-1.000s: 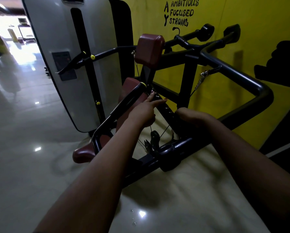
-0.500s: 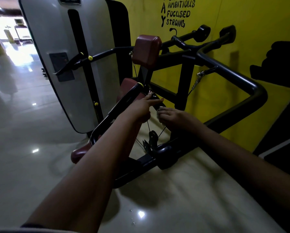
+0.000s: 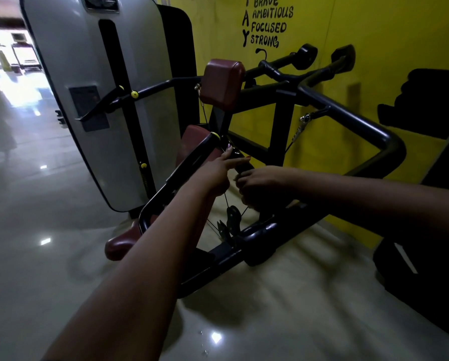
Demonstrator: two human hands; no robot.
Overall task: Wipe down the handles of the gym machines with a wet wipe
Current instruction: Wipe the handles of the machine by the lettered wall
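A black gym machine [image 3: 348, 118] with maroon pads stands against a yellow wall. Its black grip handle [image 3: 240, 158] slants down from a yellow-tipped bar end at mid-frame. My left hand [image 3: 215, 173] reaches it from the left, with its extended fingers touching the upper part of the grip. My right hand [image 3: 260, 182] is just below, its fingers curled round the handle. No wet wipe can be made out; anything under the right hand is hidden in the dark. Two more handles with round end caps [image 3: 306, 54] stick out at the top.
A tall grey weight-stack shroud [image 3: 69, 74] stands at left behind the machine. A maroon pad [image 3: 222, 82] sits above my hands and a maroon seat [image 3: 119, 244] is low down. Cables and a pulley [image 3: 232, 217] hang under the handle. The glossy floor [image 3: 35, 256] stretches left.
My right hand has slid up the handle toward my left hand, and the two are now close together. The left hand has stayed on the upper grip.
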